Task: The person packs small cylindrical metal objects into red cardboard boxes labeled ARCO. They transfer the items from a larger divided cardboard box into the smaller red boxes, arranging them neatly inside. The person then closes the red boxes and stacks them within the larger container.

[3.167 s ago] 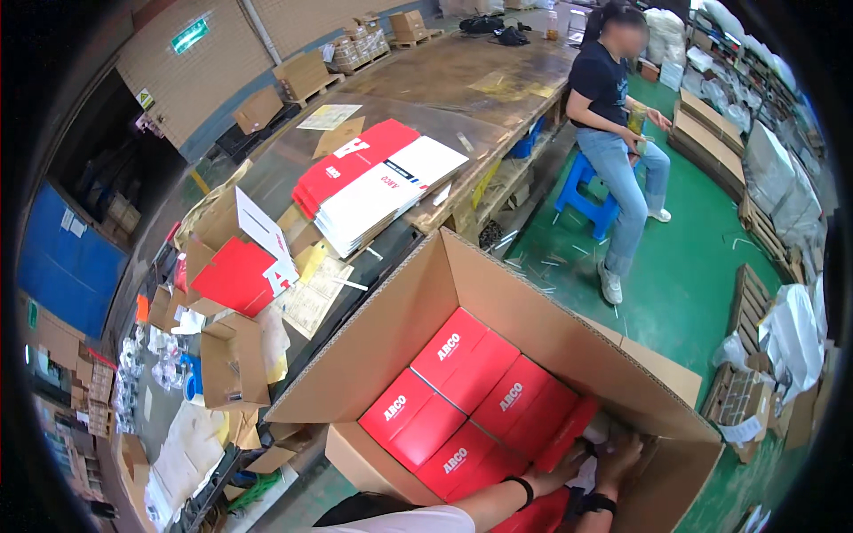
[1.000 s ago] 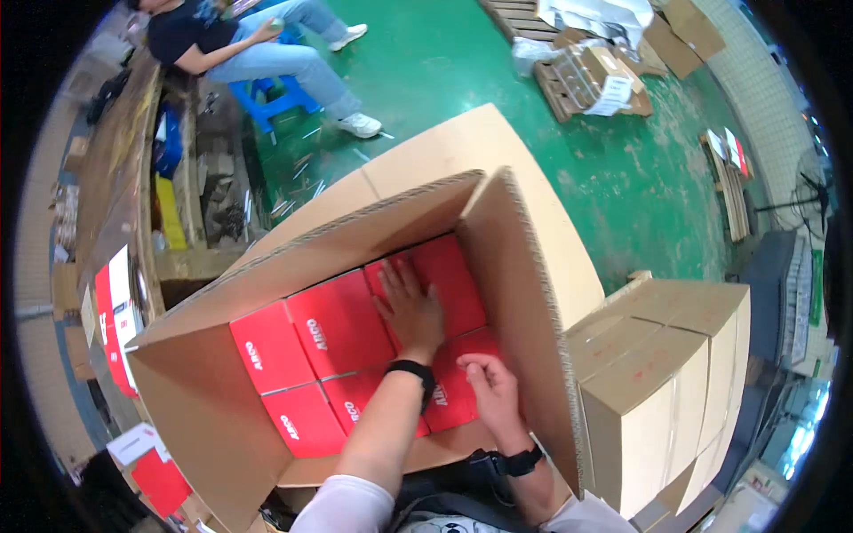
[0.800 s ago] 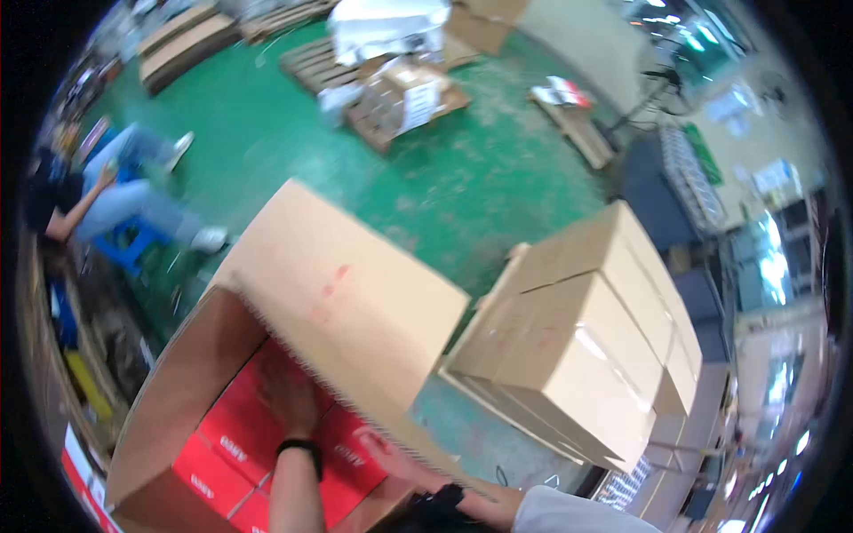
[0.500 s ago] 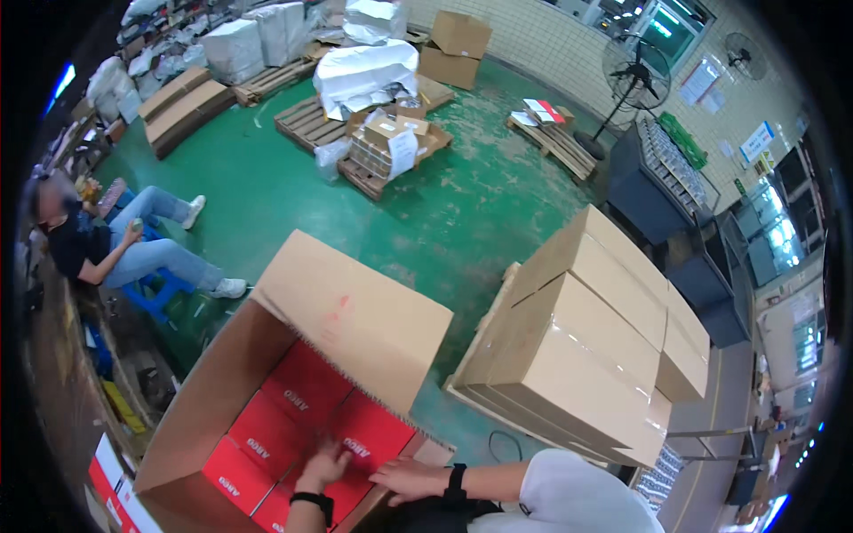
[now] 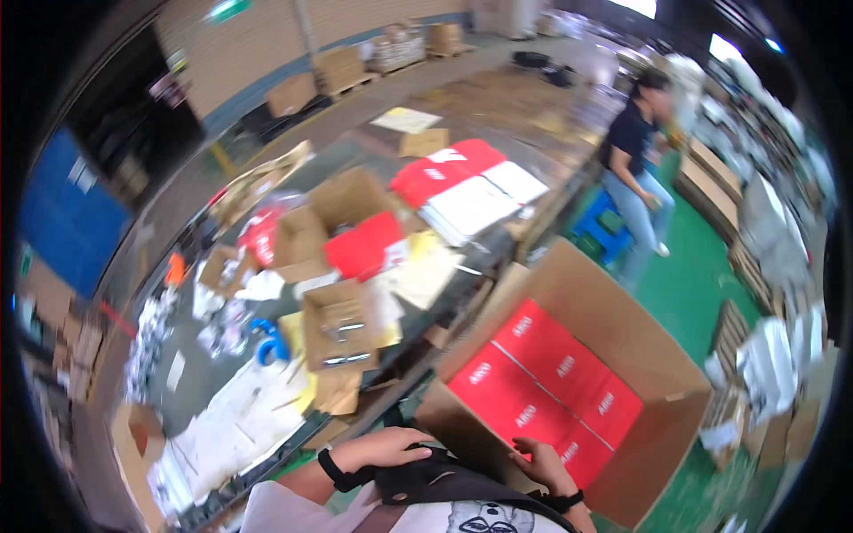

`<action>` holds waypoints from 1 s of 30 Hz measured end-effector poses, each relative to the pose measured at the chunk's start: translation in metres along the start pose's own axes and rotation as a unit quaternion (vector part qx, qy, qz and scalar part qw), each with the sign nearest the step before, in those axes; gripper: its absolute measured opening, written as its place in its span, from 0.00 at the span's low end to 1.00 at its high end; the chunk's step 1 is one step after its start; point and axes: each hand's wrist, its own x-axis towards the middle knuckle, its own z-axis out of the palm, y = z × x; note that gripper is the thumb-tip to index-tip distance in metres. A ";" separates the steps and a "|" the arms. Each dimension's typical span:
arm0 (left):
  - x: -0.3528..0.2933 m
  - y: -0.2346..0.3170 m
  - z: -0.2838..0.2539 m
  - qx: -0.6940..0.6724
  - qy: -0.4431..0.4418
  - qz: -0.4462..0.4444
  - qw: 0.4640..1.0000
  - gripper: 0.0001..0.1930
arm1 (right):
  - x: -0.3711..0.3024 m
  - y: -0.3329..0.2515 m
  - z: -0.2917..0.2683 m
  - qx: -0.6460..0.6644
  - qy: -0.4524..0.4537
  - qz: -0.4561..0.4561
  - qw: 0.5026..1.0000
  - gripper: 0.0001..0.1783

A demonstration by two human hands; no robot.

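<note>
A large open brown carton (image 5: 662,449) stands in front of me, to the right of the workbench. Several red boxes with white lettering (image 5: 566,366) fill its bottom in neat rows. My right hand (image 5: 544,464) hovers at the carton's near side, over the closest red boxes; its fingers are apart and hold nothing. Against my waist, by dark fabric, rests my left hand (image 5: 391,449), its fingers stretched out and nothing seen in it. Each wrist wears a black band.
On the cluttered workbench (image 5: 200,391) lie a small carton of metal parts (image 5: 338,324), a blue ring-shaped object (image 5: 269,342) and red-and-white flat packaging (image 5: 471,186). A person (image 5: 633,169) sits on a blue stool beyond the large carton. Pallets and wrapped bundles (image 5: 773,355) stand right.
My view has swung left, from the floor and stacked cartons to the workbench. My left hand has left the red boxes for my waist. My right hand is now over the carton's near side.
</note>
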 end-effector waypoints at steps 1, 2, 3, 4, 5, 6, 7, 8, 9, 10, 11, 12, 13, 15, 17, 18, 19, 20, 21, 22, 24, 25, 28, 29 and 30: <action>-0.025 -0.013 -0.005 -0.018 0.029 -0.013 0.999 0.26 | 0.006 -0.044 -0.002 0.048 -0.053 -0.028 0.997 0.22; -0.047 -0.028 -0.009 -0.036 0.049 -0.020 0.998 0.26 | 0.014 -0.089 -0.005 0.100 -0.101 -0.045 0.989 0.21; -0.071 -0.039 -0.014 -0.058 0.093 -0.022 0.994 0.26 | 0.024 -0.126 -0.004 0.103 -0.150 -0.095 0.979 0.19; -0.091 -0.046 -0.021 -0.070 0.111 -0.042 0.990 0.26 | 0.031 -0.164 -0.005 0.182 -0.193 -0.109 0.958 0.18; -0.113 -0.055 -0.030 -0.074 0.129 -0.065 0.987 0.26 | 0.041 -0.201 -0.001 0.264 -0.232 -0.125 0.928 0.18; -0.130 -0.064 -0.035 -0.083 0.144 -0.085 0.982 0.26 | 0.056 -0.239 -0.005 0.176 -0.213 -0.233 0.932 0.17; -0.149 -0.082 -0.041 -0.083 0.168 -0.108 0.976 0.24 | 0.080 -0.281 -0.003 0.082 -0.139 -0.352 0.922 0.16; -0.163 -0.082 -0.056 -0.076 0.161 -0.129 0.975 0.23 | 0.115 -0.302 0.006 0.053 -0.084 -0.380 0.919 0.17; -0.168 -0.089 -0.063 -0.088 0.173 -0.128 0.973 0.22 | 0.149 -0.329 0.006 -0.021 0.017 -0.433 0.901 0.19; -0.167 -0.094 -0.072 -0.095 0.184 -0.119 0.971 0.21 | 0.184 -0.350 0.006 -0.053 0.143 -0.450 0.880 0.21; -0.164 -0.095 -0.078 -0.110 0.201 -0.090 0.969 0.21 | 0.228 -0.362 -0.005 -0.108 0.198 -0.493 0.840 0.26; -0.172 -0.097 -0.083 -0.122 0.224 -0.082 0.963 0.21 | 0.251 -0.382 0.001 -0.185 0.223 -0.435 0.853 0.28; -0.179 -0.102 -0.086 -0.134 0.249 -0.075 0.956 0.20 | 0.270 -0.403 0.015 -0.261 0.246 -0.375 0.855 0.31; -0.187 -0.111 -0.090 -0.114 0.270 -0.073 0.953 0.20 | 0.311 -0.431 0.058 -0.312 0.284 -0.358 0.833 0.36; -0.196 -0.122 -0.087 -0.114 0.289 -0.073 0.948 0.21 | 0.334 -0.455 0.101 -0.377 0.188 -0.271 0.866 0.30; -0.199 -0.124 -0.086 -0.125 0.300 -0.066 0.943 0.21 | 0.342 -0.461 0.115 -0.408 0.139 -0.224 0.874 0.28; -0.201 -0.126 -0.085 -0.138 0.310 -0.057 0.939 0.21 | 0.356 -0.455 0.119 -0.404 0.146 -0.202 0.880 0.24; -0.200 -0.128 -0.087 -0.149 0.321 -0.043 0.934 0.21 | 0.371 -0.446 0.114 -0.403 0.157 -0.179 0.883 0.20; -0.206 -0.131 -0.085 -0.160 0.338 -0.069 0.925 0.20 | 0.376 -0.446 0.112 -0.396 0.160 -0.163 0.889 0.16; -0.212 -0.137 -0.084 -0.171 0.353 -0.092 0.915 0.20 | 0.380 -0.444 0.104 -0.383 0.168 -0.159 0.894 0.11; -0.222 -0.147 -0.074 -0.211 0.382 -0.127 0.891 0.19 | 0.370 -0.443 0.083 -0.404 0.179 -0.193 0.876 0.10; -0.219 -0.152 -0.071 -0.237 0.396 -0.128 0.878 0.19 | 0.368 -0.437 0.067 -0.395 0.194 -0.200 0.875 0.10; -0.196 -0.153 -0.071 -0.356 0.413 -0.085 0.834 0.18 | 0.331 -0.440 0.023 -0.383 0.225 -0.276 0.853 0.09; -0.182 -0.152 -0.076 -0.350 0.413 -0.065 0.838 0.18 | 0.314 -0.447 0.009 -0.384 0.228 -0.289 0.847 0.10; -0.173 -0.149 -0.082 -0.341 0.417 -0.053 0.841 0.18 | 0.296 -0.456 0.000 -0.378 0.228 -0.308 0.843 0.10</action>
